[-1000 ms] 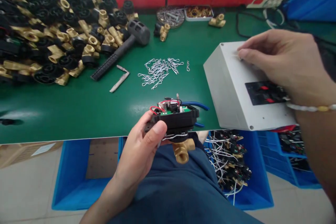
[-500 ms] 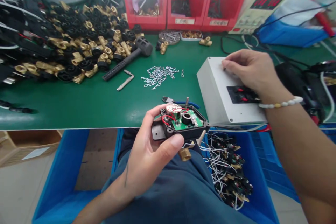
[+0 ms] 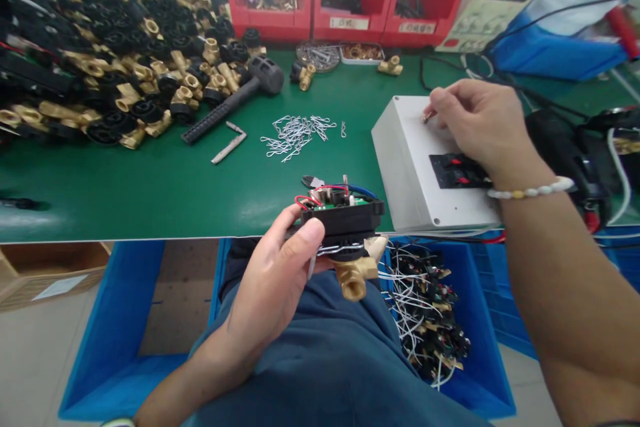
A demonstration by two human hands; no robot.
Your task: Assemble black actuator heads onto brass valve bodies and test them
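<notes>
My left hand (image 3: 273, 267) grips a motorized valve unit in front of the table edge. Its open black housing (image 3: 345, 219) shows a green circuit board and red wires on top, seen nearly edge-on. A brass valve body (image 3: 354, 277) sticks out underneath, with a bent wire clip between the two. My right hand (image 3: 473, 117) rests over a light grey control box (image 3: 407, 167), thumb and finger pinched at a small toggle switch (image 3: 426, 118) on its upper face. Black terminals with red tabs (image 3: 457, 172) lie below that hand.
Loose spring clips (image 3: 295, 133), a hex key (image 3: 230, 145), a black mallet (image 3: 235, 100) and cutters (image 3: 313, 181) lie on the green table. Brass valves (image 3: 165, 80) are heaped left. Red bins (image 3: 345, 27) and a power supply (image 3: 505, 0) stand behind; a blue crate (image 3: 487, 347) holds wired units below.
My left hand has tipped the valve unit, so the board now shows edge-on and the brass body more fully. My right hand stays at the switch. The view has shifted slightly.
</notes>
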